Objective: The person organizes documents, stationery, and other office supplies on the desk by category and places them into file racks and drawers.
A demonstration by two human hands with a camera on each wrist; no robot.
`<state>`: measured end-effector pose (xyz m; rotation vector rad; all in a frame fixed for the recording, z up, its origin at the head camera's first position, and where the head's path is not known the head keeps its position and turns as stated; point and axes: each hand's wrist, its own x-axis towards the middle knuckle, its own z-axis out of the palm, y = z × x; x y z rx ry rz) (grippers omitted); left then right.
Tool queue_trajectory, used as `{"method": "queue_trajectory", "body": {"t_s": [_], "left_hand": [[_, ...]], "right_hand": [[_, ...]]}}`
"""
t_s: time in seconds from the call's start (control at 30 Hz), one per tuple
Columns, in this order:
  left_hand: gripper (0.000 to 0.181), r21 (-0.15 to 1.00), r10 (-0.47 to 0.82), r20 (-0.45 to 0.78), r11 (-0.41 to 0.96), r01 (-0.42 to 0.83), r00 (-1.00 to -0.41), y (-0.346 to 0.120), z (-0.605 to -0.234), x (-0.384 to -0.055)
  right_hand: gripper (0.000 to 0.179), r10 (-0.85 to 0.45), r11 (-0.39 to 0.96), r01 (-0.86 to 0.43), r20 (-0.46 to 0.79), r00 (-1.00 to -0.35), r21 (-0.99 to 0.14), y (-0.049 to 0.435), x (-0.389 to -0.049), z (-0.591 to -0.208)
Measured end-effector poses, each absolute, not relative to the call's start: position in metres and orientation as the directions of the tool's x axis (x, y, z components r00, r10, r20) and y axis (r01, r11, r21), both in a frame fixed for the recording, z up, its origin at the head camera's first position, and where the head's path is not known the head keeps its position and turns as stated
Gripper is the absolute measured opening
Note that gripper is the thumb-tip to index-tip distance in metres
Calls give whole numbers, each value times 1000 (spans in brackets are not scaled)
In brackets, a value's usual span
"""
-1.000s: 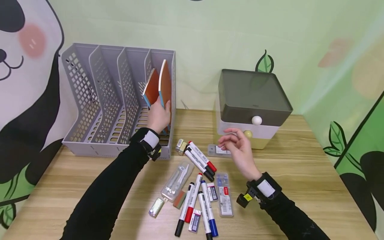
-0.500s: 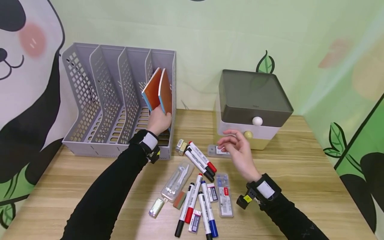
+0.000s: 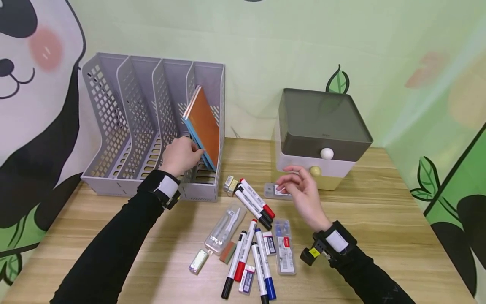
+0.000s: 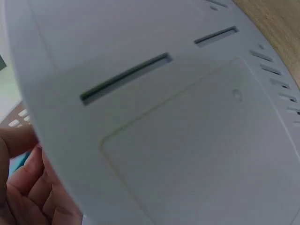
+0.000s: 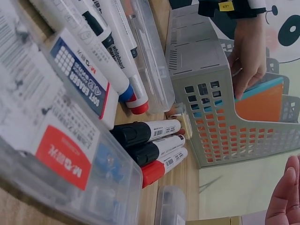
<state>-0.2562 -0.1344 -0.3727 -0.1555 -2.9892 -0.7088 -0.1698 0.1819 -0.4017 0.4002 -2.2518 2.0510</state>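
Observation:
Two thin orange notebooks with blue spines stand together, tilted to the left, in the rightmost slot of the grey file organizer. My left hand pinches their lower spine edge, thumb on the right cover and fingers on the left side. The left wrist view is mostly filled by the organizer's outer front, with curled fingers at its lower left. Over the table, in front of the drawer box, my right hand hangs with loosely bent fingers and nothing in them.
Several whiteboard markers, erasers, a clear pen case and a clear plastic box lie between my arms. Another flat case lies partly behind my right hand. The organizer's three left slots hold nothing visible.
The two notebooks were splayed apart with my left hand between them; now they lie against each other, leaning left. My left hand has shifted left. The right hand has stayed put.

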Motion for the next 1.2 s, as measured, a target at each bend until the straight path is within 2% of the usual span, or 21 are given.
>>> {"method": "queue_trajectory", "body": {"t_s": [0.13,0.33,0.5,0.7,0.87,0.93,1.03,1.2], "left_hand": [[45,398,76,124,910,120,-989,-133,-377,-258],[30,322,81,153,938,127,-985,-126,-377,-253],[21,312,187,228,916,254,-955,-115,-373,-233],[9,281,424,304,816,505,-853,-99,-374,-201],[6,239,630,235,701,672,-740,-77,-389,-174],[9,237,683,191,665,708,-705,-68,-396,-165],[13,240,716,151,642,728,-681,-57,-405,-159],[15,315,705,144,633,707,-695,-47,-418,-158]], "right_hand": [[35,-154,98,-235,219,-964,-967,182,-169,-402],[30,-215,212,-232,186,-959,-950,186,-169,-406],[25,-287,319,-251,159,-945,-914,188,-165,-408],[20,-391,450,-329,147,-908,-830,190,-159,-408],[22,-458,568,-400,127,-880,-720,196,-155,-412],[23,-463,594,-407,119,-878,-694,199,-154,-415],[26,-434,609,-394,126,-892,-689,203,-155,-419],[31,-299,571,-298,144,-943,-765,207,-161,-422]]}}
